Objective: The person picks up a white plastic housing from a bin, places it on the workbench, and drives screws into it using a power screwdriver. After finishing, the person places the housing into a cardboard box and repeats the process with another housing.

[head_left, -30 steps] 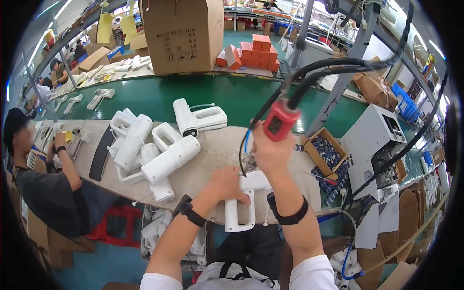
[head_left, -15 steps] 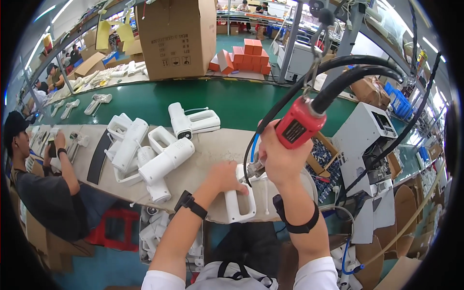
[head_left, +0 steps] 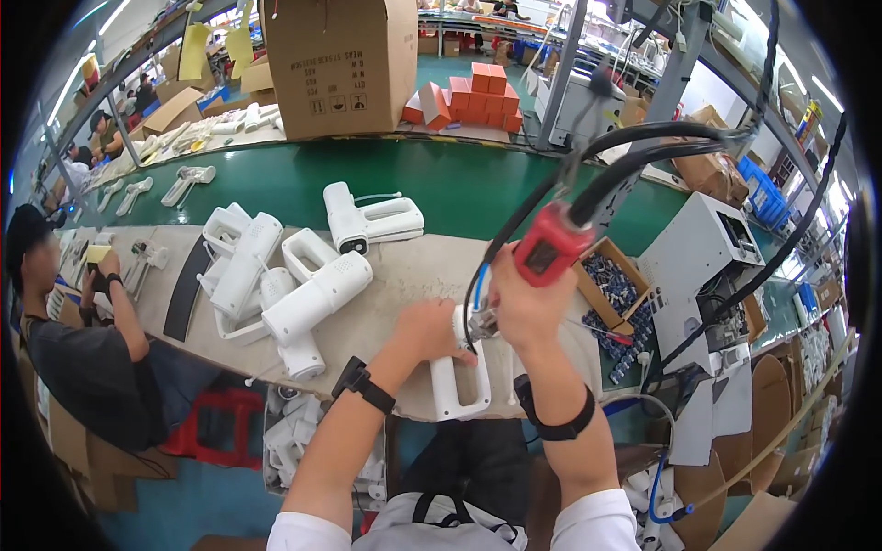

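Observation:
My left hand (head_left: 428, 331) is closed on a white plastic housing with a loop handle (head_left: 461, 393), which lies at the near edge of the bench. In my right hand (head_left: 531, 301) is a red powered screwdriver (head_left: 553, 244), gripped upright with thick black cables running from its top. Its lower end points down at the upper part of the housing, beside metal parts there. My fingers partly hide the tip, so contact cannot be made out. A pile of similar white housings (head_left: 317, 296) lies left of my left hand, and another white housing (head_left: 372, 220) sits farther back.
A cardboard tray of small dark parts (head_left: 614, 283) stands right of my right hand, by a white machine (head_left: 684, 266). Behind the bench runs a green conveyor belt (head_left: 441, 174) with a large carton (head_left: 340, 69) beyond. A co-worker (head_left: 87, 340) sits at left.
My right hand and the red screwdriver have shifted a little to the left and down. My left hand stays on the housing.

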`<state>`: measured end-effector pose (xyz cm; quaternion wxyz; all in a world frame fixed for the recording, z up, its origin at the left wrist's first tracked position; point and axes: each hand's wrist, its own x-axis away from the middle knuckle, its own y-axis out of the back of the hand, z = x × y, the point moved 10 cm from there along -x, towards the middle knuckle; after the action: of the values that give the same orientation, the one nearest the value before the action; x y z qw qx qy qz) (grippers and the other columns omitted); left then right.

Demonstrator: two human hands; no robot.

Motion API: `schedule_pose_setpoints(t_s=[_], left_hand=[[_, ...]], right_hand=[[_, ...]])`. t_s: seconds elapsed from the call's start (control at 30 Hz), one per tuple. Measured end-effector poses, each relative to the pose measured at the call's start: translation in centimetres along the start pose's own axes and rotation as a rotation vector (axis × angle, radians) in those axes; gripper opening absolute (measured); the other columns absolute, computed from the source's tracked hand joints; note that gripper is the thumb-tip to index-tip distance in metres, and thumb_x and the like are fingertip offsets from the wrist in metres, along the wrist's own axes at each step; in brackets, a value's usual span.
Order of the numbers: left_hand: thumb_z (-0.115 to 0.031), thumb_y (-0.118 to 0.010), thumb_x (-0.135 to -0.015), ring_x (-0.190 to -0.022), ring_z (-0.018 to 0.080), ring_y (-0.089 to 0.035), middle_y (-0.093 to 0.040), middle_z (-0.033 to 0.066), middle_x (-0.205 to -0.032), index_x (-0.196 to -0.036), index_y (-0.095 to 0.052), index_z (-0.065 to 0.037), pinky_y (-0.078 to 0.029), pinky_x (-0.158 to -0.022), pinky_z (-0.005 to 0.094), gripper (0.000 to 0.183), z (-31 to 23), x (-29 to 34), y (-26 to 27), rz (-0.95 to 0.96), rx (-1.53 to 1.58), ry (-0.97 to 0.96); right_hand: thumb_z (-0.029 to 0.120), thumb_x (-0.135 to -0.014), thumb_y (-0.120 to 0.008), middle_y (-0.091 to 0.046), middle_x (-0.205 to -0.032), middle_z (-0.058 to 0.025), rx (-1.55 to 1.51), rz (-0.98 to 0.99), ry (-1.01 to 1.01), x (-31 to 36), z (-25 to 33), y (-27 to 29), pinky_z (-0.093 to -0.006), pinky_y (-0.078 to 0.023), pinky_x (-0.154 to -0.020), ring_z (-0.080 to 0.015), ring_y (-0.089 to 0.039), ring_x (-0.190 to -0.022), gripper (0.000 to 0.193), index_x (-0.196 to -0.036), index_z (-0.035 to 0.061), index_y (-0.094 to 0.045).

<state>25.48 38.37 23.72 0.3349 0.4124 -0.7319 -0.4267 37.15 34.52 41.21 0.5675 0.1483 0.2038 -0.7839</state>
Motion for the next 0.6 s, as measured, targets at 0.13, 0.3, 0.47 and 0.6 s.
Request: schedule_pose_setpoints(t_s=[0.13, 0.3, 0.47, 0.6], left_hand=[[-0.060, -0.084, -0.047, -0.100, 0.0325, -0.061, -0.063, 0.0159, -0.103, -0.103, -0.058, 0.000, -0.050, -0.085, 0.0401, 0.086, -0.4, 0.3, 0.7, -0.183, 0.043, -0.126], [-0.056, -0.085, -0.048, -0.102, 0.0364, -0.058, -0.062, 0.0180, -0.104, -0.112, -0.053, 0.003, -0.047, -0.091, 0.0426, 0.092, 1.4, 3.1, 1.8, -0.469, 0.072, -0.048], [-0.056, -0.082, -0.052, -0.119, 0.0354, -0.044, -0.049, 0.0242, -0.126, -0.136, -0.039, -0.001, -0.032, -0.101, 0.0437, 0.109, 4.8, 5.0, -1.9, -0.190, 0.463, 0.199], [-0.063, -0.077, -0.055, -0.126, 0.0362, -0.034, -0.047, 0.0233, -0.128, -0.139, -0.038, -0.004, -0.019, -0.104, 0.0477, 0.109, 5.0, 5.2, -3.0, -0.315, 0.366, 0.216]], right_hand=[[0.008, -0.082, -0.065, -0.055, -0.057, -0.0007, 0.022, 0.036, -0.040, 0.9, -1.5, -0.9, -0.0233, -0.040, -0.044, -0.0089, -0.051, -0.045, 0.012, -0.075, 0.0022, -0.058], [0.008, -0.083, -0.064, -0.054, -0.056, -0.0012, 0.022, 0.001, 0.052, 0.3, 0.2, 0.3, -0.0227, -0.038, -0.041, -0.0091, -0.051, -0.043, 0.010, -0.078, 0.0020, -0.058], [0.007, -0.085, -0.065, -0.052, -0.052, -0.0007, -0.183, 0.020, 0.051, -0.8, 7.0, -1.6, -0.0224, -0.036, -0.038, -0.0083, -0.048, -0.040, 0.010, -0.080, 0.0012, -0.058], [0.010, -0.085, -0.066, -0.053, -0.054, -0.0014, -0.092, 0.082, 0.074, -1.3, 3.8, -4.8, -0.0226, -0.036, -0.038, -0.0079, -0.049, -0.041, 0.014, -0.079, 0.0003, -0.059]])
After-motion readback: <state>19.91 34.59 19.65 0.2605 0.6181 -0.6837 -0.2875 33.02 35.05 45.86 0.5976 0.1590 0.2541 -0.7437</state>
